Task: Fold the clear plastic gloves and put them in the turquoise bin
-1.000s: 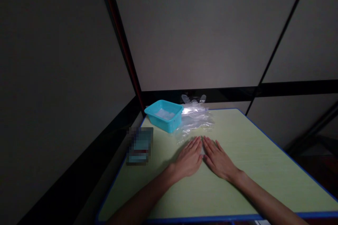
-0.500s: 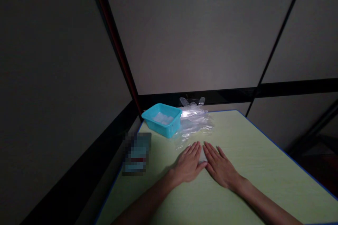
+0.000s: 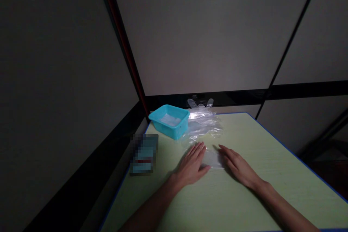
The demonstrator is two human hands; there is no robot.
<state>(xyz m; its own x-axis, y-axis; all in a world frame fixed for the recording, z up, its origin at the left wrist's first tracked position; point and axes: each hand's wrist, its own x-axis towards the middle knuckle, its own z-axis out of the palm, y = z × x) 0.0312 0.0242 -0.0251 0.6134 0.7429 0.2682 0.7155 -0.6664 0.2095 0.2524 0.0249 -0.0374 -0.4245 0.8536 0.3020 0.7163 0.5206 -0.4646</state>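
- A clear plastic sheet (image 3: 213,158) lies flat on the pale yellow-green table (image 3: 261,145), in the gap between the 2 hands and nearer the person than the glove pile.
- The left hand (image 3: 191,165) rests palm down over the sheet's left end, its 4 fingers straight and close together, pointing away from the person, the thumb spread out along the near edge; it presses flat and grasps nothing.
- The right hand (image 3: 240,166) is at the sheet's right end, turned partly on its side, index finger reaching toward the left, the others bent under; with its underside hidden in shadow, I can't say whether those fingers pinch the plastic or merely touch it.
- Beyond the left hand, clear disposable plastic gloves (image 3: 203,125) lie in a loose, shiny heap, some finger shapes standing up at the far end.
- Left of that heap, and right beside it, stands a turquoise plastic basket (image 3: 181,130) with whitish translucent material (image 3: 170,119) inside.
- Along the table's left edge, nearer than the basket, sits a pixelated object (image 3: 145,156).
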